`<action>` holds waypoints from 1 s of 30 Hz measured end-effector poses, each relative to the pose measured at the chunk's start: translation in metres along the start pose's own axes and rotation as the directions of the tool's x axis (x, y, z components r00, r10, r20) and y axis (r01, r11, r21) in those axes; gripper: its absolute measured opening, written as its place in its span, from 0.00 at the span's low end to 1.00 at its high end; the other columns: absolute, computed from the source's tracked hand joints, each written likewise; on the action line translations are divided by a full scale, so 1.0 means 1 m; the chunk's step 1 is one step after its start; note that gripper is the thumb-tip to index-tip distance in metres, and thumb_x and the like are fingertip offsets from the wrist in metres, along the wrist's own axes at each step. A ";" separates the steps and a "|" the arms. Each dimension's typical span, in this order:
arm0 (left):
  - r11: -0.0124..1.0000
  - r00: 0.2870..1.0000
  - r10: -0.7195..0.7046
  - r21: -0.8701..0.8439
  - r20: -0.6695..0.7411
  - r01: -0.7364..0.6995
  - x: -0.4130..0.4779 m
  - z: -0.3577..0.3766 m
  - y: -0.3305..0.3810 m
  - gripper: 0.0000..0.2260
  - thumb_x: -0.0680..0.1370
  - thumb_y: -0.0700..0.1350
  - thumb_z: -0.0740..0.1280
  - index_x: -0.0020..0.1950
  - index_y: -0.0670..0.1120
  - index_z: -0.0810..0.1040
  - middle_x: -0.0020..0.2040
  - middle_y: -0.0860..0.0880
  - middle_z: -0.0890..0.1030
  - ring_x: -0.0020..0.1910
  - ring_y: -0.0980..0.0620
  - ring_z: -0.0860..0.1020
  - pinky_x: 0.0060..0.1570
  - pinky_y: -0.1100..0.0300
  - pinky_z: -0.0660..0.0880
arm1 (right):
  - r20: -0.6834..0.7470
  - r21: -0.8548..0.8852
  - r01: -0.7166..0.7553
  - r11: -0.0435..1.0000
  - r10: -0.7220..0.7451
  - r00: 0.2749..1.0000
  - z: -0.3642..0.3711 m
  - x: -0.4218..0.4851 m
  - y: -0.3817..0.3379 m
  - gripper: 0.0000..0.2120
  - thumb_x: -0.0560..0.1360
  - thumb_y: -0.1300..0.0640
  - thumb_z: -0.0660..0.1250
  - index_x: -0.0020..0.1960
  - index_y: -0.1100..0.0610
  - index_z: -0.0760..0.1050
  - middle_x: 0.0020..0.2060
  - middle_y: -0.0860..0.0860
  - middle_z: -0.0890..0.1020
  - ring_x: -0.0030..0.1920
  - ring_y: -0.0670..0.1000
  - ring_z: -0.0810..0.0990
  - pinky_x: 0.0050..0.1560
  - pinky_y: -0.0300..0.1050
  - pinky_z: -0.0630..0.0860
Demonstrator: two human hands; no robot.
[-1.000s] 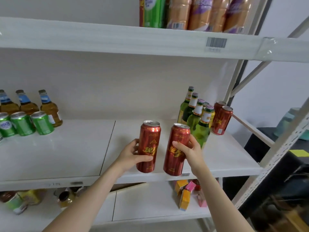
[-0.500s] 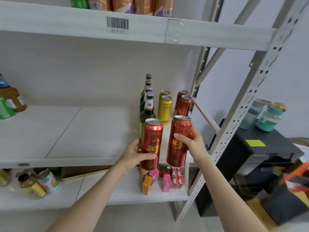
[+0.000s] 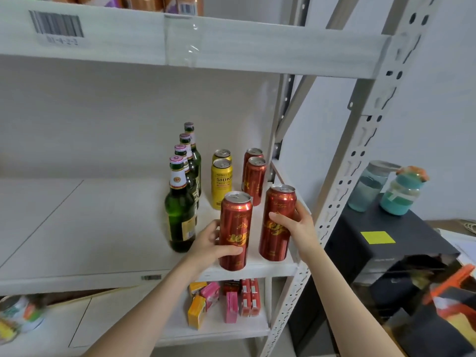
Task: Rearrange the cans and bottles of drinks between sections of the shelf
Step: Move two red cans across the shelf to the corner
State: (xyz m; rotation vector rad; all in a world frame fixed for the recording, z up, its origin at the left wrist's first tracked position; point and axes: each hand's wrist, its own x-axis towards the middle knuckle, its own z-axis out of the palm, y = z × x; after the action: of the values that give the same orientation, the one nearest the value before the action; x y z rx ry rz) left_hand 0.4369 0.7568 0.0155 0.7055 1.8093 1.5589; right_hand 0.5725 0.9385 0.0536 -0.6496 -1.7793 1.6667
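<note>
My left hand [image 3: 211, 244] grips a tall red can [image 3: 235, 230] at the front edge of the middle shelf [image 3: 77, 228]. My right hand [image 3: 296, 228] grips a second red can [image 3: 277, 222] just to its right. Both cans are upright, low over the shelf's right end; whether they touch the board I cannot tell. Behind them stand two more red cans [image 3: 255, 179], two yellow cans [image 3: 221, 182] and a row of green bottles [image 3: 181, 202].
A perforated metal upright [image 3: 342, 197] stands right beside my right hand. The upper shelf [image 3: 206, 45] carries bottles above. Small coloured cartons [image 3: 224, 300] lie on the lower shelf. A black box [image 3: 381, 243] with two jars [image 3: 386, 186] sits to the right.
My view and both hands have shifted right along the shelf, carrying the two red cans to the right end, in front of the yellow and red cans.
</note>
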 end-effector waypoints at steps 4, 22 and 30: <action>1.000 0.999 0.004 0.000 -0.054 -0.004 0.024 0.011 0.000 0.26 0.67 0.40 0.80 0.58 0.60 0.75 0.54 0.55 0.84 0.53 0.58 0.81 0.50 0.60 0.76 | 0.052 0.003 -0.019 1.000 0.019 0.998 -0.003 0.032 0.010 0.24 0.69 0.56 0.78 0.61 0.48 0.75 0.54 0.47 0.83 0.56 0.48 0.81 0.58 0.48 0.76; 0.997 0.991 0.055 -0.042 -0.123 -0.061 0.101 0.000 -0.022 0.27 0.67 0.38 0.79 0.58 0.61 0.74 0.56 0.58 0.81 0.55 0.59 0.79 0.47 0.63 0.74 | 0.054 0.080 0.027 0.996 -0.032 0.998 0.036 0.123 0.069 0.33 0.67 0.58 0.79 0.69 0.51 0.70 0.59 0.49 0.81 0.59 0.51 0.81 0.61 0.56 0.77; 0.994 0.989 0.102 -0.035 -0.106 -0.106 0.118 -0.007 -0.031 0.27 0.68 0.37 0.79 0.60 0.59 0.75 0.56 0.58 0.83 0.56 0.59 0.81 0.48 0.65 0.76 | 0.028 0.088 0.057 0.995 -0.059 0.998 0.043 0.143 0.081 0.38 0.64 0.53 0.80 0.70 0.49 0.69 0.61 0.49 0.80 0.60 0.51 0.79 0.61 0.56 0.77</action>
State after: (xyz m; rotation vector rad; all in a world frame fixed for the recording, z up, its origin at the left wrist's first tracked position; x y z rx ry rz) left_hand 0.3553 0.8364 -0.0292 0.7214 1.8360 1.7252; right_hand 0.4381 1.0182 -0.0140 -0.5314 -1.7201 1.7129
